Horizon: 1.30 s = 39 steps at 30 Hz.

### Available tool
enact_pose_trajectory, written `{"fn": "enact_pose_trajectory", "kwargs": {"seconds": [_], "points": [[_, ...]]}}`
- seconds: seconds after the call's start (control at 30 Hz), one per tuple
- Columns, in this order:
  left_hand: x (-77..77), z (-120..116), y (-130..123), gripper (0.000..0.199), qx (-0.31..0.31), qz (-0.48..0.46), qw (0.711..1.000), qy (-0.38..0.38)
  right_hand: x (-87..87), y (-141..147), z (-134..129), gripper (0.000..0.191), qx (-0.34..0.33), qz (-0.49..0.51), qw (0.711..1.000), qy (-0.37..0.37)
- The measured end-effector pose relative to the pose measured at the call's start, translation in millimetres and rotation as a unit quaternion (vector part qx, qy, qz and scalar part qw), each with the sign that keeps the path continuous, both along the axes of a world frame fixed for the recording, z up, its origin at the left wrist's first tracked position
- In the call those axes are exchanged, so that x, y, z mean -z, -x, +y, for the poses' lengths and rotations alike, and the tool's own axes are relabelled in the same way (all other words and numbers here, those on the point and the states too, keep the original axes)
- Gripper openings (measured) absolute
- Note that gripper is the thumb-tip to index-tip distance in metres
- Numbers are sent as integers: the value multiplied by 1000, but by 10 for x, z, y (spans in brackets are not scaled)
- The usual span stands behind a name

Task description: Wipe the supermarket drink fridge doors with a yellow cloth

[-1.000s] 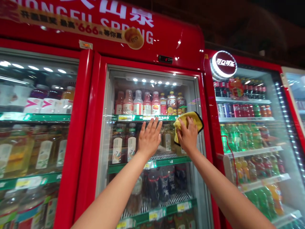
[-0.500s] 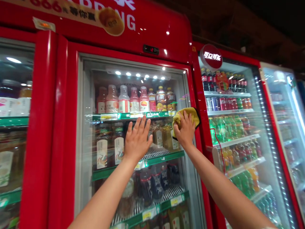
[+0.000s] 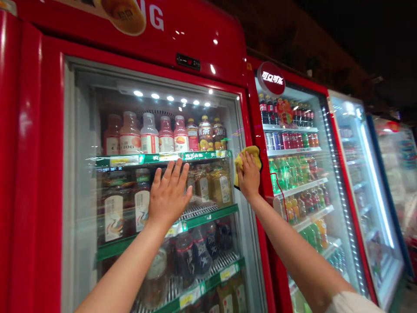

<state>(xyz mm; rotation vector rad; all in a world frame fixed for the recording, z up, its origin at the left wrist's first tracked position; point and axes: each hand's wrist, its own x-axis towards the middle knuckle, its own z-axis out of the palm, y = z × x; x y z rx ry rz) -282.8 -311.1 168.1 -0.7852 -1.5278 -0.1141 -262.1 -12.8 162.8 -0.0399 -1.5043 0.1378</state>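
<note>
My left hand (image 3: 169, 191) lies flat on the glass door (image 3: 86, 182) of a red drinks fridge (image 3: 208, 26), fingers spread, with nothing in it. To its right, my right hand (image 3: 249, 176) presses a yellow cloth (image 3: 240, 161) with a dark edge against the door's right side, where the glass meets the red frame. The fingers of that hand rest over the cloth, which sticks out around them. Behind the glass, pink and white bottles (image 3: 149, 133) stand on the top shelf, above darker bottles (image 3: 114, 211) on the one below.
Right of this fridge stands a second red fridge (image 3: 252, 117) with cola, cans and green bottles, and a round sign (image 3: 271, 78). A red cord (image 3: 282, 195) hangs at its left side. Farther right are more lit coolers (image 3: 365, 182).
The view has shifted to the right, so another cooler shows at the far right. My right hand and the cloth now sit closer to the door's red frame. My left hand stays spread on the glass.
</note>
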Motion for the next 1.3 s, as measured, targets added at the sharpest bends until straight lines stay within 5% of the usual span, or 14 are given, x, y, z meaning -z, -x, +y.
{"fn": "enact_pose_trajectory", "kwargs": {"seconds": [0.07,0.13,0.33,0.4,0.53,0.6,0.67,0.8,0.87,0.97,1.1,1.17,1.3], "points": [[-7,2,-1,87,9,1,1000,1,186,1,79,52,-13,-2,1000,-15],[-12,4,2,88,16,1,1000,1,195,4,129,53,-22,-9,999,-35],[-15,-1,11,87,12,9,1000,0,-318,10,247,51,-13,9,1000,-23],[-20,-2,4,86,11,11,1000,0,-213,6,302,52,-20,12,999,-27],[-33,-1,-13,84,12,17,1000,1,319,-3,407,53,-45,23,999,-5],[-37,0,-12,83,13,22,1000,1,383,-1,445,53,-53,21,998,2],[-36,1,-5,82,14,26,1000,-1,169,8,458,52,-56,17,998,1],[-27,-1,15,82,11,32,999,-10,-645,33,368,49,-30,14,999,10],[-23,-4,19,83,7,34,999,-10,-853,41,286,52,-12,13,1000,22],[-21,-10,18,83,0,35,999,-6,-701,28,208,63,15,-1,1000,-6],[-23,-13,15,83,-4,35,999,-4,-397,-15,278,53,15,-23,996,-84],[-23,-12,12,83,-5,33,999,-5,-533,-6,319,50,1,-7,998,-62],[-19,-8,1,82,-4,30,1000,-7,-1069,78,202,53,-4,30,999,23]]}}
